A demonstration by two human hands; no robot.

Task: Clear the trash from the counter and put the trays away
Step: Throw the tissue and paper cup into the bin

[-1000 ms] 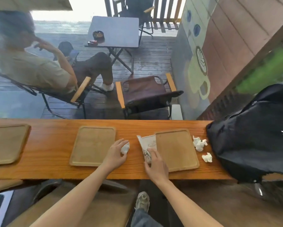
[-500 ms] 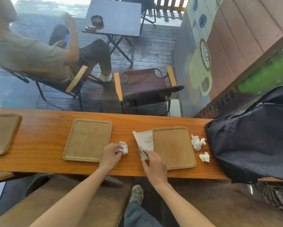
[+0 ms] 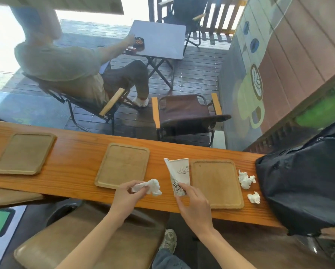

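Three empty wooden trays lie on the wooden counter (image 3: pixel 81 164): a left tray (image 3: pixel 24 153), a middle tray (image 3: pixel 122 165) and a right tray (image 3: pixel 216 183). My left hand (image 3: pixel 126 195) is shut on a crumpled white napkin (image 3: pixel 150 187) just off the middle tray's near right corner. My right hand (image 3: pixel 193 202) pinches the near end of a flattened printed paper cup (image 3: pixel 179 171) lying against the right tray's left edge. Two more crumpled napkins lie right of that tray, a larger wad (image 3: pixel 246 179) and a smaller wad (image 3: pixel 254 197).
A black backpack (image 3: pixel 302 177) rests on the counter's right end, close to the loose napkins. A brown cushioned stool (image 3: pixel 89 243) stands below the counter in front of me. Beyond the glass, a person sits in a folding chair beside a small dark table (image 3: pixel 160 38).
My left hand has closed on the napkin and raised it slightly off the counter. My right hand has taken the cup's near end. The seated person outside now reaches toward the small table.
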